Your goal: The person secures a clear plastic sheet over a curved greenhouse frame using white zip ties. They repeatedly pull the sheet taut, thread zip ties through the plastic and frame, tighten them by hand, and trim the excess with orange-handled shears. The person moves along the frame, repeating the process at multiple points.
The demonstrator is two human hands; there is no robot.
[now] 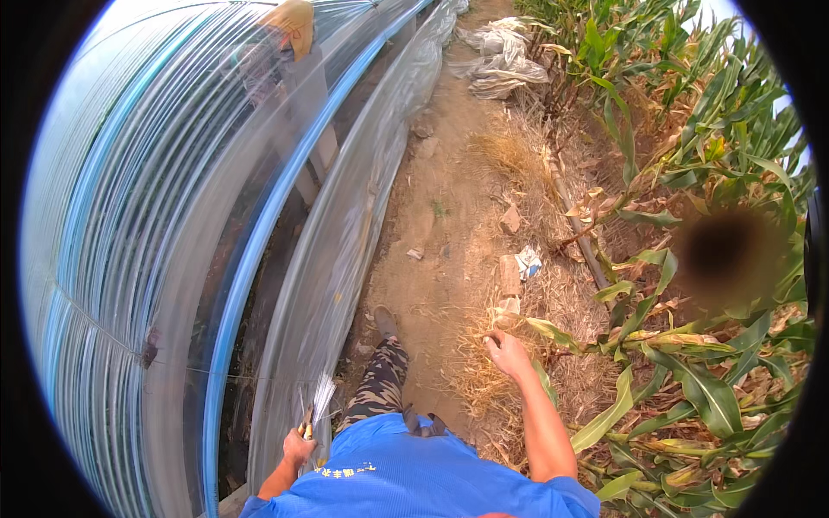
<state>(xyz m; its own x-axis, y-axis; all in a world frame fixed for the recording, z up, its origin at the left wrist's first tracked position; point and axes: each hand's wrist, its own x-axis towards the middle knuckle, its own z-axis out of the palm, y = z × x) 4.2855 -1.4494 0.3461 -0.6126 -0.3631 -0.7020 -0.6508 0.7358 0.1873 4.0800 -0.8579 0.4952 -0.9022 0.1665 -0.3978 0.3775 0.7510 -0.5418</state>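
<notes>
Low on the left, my left hand [299, 447] grips pliers [308, 421] with yellow handles and a bundle of thin whitish strands or wires [322, 392], close beside the loose clear plastic film [311, 285] of a greenhouse. My right hand [508, 353] is held out over dry straw to the right of the path, thumb and fingertips close together. Whether anything small is pinched between them is too small to tell. A corn leaf [550, 331] lies just beyond that hand.
A dirt path [431, 233] runs ahead, with bricks [510, 275] and a pipe or pole [583, 243] on its right. Corn plants [706, 382] crowd the right side. Crumpled plastic sheeting [502, 61] lies farther up. Behind the film, a person [265, 61] is partly visible.
</notes>
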